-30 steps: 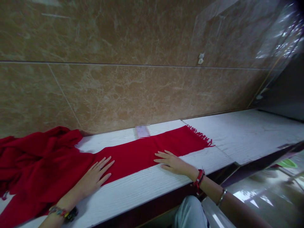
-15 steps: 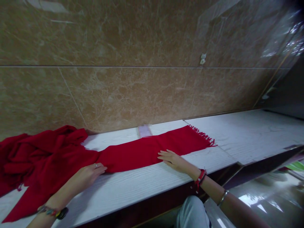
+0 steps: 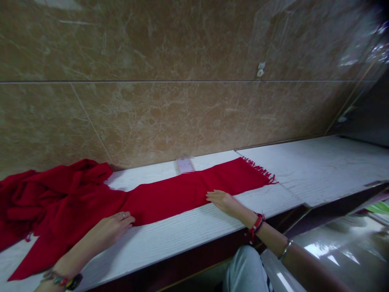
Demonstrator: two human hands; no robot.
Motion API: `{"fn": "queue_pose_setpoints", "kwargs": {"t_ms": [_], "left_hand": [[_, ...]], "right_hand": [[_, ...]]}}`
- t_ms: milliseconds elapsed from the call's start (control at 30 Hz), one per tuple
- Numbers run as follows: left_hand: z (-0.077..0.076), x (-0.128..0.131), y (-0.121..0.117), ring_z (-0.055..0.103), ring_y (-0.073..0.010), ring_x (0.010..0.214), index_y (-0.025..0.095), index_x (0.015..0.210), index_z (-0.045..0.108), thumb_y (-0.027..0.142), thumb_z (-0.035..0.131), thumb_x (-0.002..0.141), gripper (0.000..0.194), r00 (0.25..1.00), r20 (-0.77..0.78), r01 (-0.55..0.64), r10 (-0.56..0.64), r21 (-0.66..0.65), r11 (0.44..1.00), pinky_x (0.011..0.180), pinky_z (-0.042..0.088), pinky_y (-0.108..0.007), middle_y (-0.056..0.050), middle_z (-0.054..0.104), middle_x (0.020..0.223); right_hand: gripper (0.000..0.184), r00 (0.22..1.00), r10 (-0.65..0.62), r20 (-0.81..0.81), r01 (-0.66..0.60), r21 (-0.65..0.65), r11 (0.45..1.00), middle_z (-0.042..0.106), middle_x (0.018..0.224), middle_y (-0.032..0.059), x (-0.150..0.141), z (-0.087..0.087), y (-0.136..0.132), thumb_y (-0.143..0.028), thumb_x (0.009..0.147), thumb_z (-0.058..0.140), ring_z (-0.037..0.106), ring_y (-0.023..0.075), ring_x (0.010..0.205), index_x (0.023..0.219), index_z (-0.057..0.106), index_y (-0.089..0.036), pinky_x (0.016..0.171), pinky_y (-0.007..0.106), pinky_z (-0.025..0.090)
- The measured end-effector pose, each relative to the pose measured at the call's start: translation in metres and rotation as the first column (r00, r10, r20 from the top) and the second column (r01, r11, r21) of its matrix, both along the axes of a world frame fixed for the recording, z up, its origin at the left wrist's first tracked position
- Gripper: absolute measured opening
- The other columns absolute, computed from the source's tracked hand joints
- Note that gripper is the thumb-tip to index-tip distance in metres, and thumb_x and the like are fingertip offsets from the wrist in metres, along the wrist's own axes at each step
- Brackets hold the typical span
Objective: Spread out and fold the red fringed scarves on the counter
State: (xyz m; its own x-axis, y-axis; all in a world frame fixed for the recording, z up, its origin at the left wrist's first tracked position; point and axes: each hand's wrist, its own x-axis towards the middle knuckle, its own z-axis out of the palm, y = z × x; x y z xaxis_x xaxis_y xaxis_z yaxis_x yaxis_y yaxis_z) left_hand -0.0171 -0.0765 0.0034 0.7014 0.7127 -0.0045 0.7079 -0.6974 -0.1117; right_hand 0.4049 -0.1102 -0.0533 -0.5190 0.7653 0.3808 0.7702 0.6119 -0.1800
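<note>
A red fringed scarf [image 3: 170,196] runs along a white wood-grain surface [image 3: 170,239]. Its right part lies flat in a folded band, ending in a fringe near the joint in the boards; its left part is bunched in a loose heap. At the near edge of the band, my left hand [image 3: 111,229] has its fingers curled together on the cloth, gripping that edge. My right hand [image 3: 225,201] rests with outstretched fingers on the near edge, further along towards the fringe.
Behind the surface rises a brown marble-tiled wall [image 3: 170,117] with small white fittings [image 3: 260,69]. A small blurred pale packet [image 3: 185,165] lies between scarf and wall. My knee [image 3: 246,267] is below the front edge, beside dark recesses under the boards.
My left hand, earlier spread flat on the scarf, has drawn back to the near edge and curled its fingers there. My right hand has slid slightly right.
</note>
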Motion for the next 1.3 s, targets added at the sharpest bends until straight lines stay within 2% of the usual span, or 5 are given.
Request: {"fn": "queue_pose_setpoints", "kwargs": {"t_ms": [333,600,867,1067,1300], "left_hand": [[0.01,-0.009,0.008,0.059,-0.0209,0.096,0.024,0.098,0.064,0.002,0.035,0.075,0.043,0.995,-0.048,-0.09,0.092,0.046,0.995,0.083,0.047,-0.032,-0.007,0.063,0.104],[0.008,-0.002,-0.005,0.06,-0.0206,0.09,0.023,0.091,0.065,0.009,0.037,0.079,0.033,0.995,-0.099,-0.008,0.008,0.0,1.0,0.081,0.048,-0.033,-0.006,0.066,0.095],[0.023,0.087,0.025,0.051,-0.0171,0.105,0.018,0.107,0.056,0.032,0.032,0.087,0.034,0.974,0.224,-0.052,0.034,0.076,0.996,0.095,0.037,-0.032,-0.007,0.056,0.113],[-0.017,0.153,0.031,0.017,-0.0326,0.128,0.026,0.132,0.03,0.053,0.028,0.084,0.055,0.881,0.177,-0.437,0.439,-0.048,0.898,0.096,0.022,-0.057,-0.009,0.02,0.143],[-0.025,0.121,0.035,0.012,-0.0348,0.129,0.029,0.134,0.023,0.057,0.023,0.081,0.06,0.783,0.129,-0.603,0.609,-0.088,0.793,0.096,0.016,-0.061,-0.006,0.015,0.144]], "right_hand": [[0.026,1.0,0.031,0.003,-0.031,0.076,0.997,0.062,0.108,0.008,0.001,-0.003,0.0,-0.012,0.083,0.042,0.053,0.018,0.105,0.099,0.063,-0.016,0.093,0.038,0.04],[0.026,0.998,0.003,-0.061,0.0,0.043,0.999,0.061,0.108,0.0071,-0.001,0.0,-0.005,-0.015,0.081,0.044,0.053,0.0171,0.104,0.098,0.063,-0.017,0.095,0.036,0.037],[0.048,0.988,-0.136,-0.073,0.127,-0.109,0.986,0.037,0.135,0.0071,-0.032,0.035,0.007,-0.04,0.085,0.041,0.025,0.0224,0.126,0.129,0.038,-0.022,0.101,0.046,0.022],[0.052,0.977,-0.156,0.147,0.186,-0.222,0.957,0.022,0.142,0.0059,-0.046,0.034,0.011,-0.05,0.087,0.029,0.01,0.0302,0.129,0.134,0.025,-0.029,0.097,0.061,0.007],[0.053,0.973,-0.134,0.189,0.184,-0.275,0.944,0.018,0.143,0.0064,-0.042,0.031,0.009,-0.053,0.087,0.024,0.008,0.0313,0.129,0.135,0.023,-0.03,0.097,0.061,0.008]]}}
